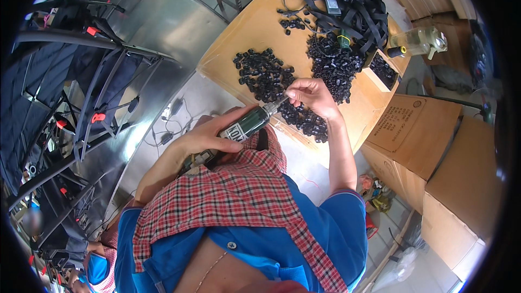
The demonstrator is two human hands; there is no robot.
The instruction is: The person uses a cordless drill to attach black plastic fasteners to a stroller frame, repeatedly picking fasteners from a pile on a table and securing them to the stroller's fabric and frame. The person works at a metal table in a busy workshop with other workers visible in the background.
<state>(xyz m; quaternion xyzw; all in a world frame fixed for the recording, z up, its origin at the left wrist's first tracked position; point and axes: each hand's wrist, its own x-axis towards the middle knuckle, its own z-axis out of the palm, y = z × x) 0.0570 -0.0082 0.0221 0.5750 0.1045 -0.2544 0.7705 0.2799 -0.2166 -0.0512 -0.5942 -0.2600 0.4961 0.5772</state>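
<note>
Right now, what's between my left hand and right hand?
Between left hand and right hand, the head view shows the front of the green power tool, its silver chuck and slim bit.

We count one left hand (209, 137) and one right hand (315, 96), with one green power tool (255, 119) between them. On one wooden tabletop (255, 28) we make out roughly four groups of small black parts (260, 70), their pieces too many and too crowded to number, one tangle of black straps (370, 17) and one open box (374, 80). Beyond, we find one clear bottle (415, 42), at least two large cartons (410, 130) and at least three red clips (97, 118). We see one checked apron (217, 198).
</note>
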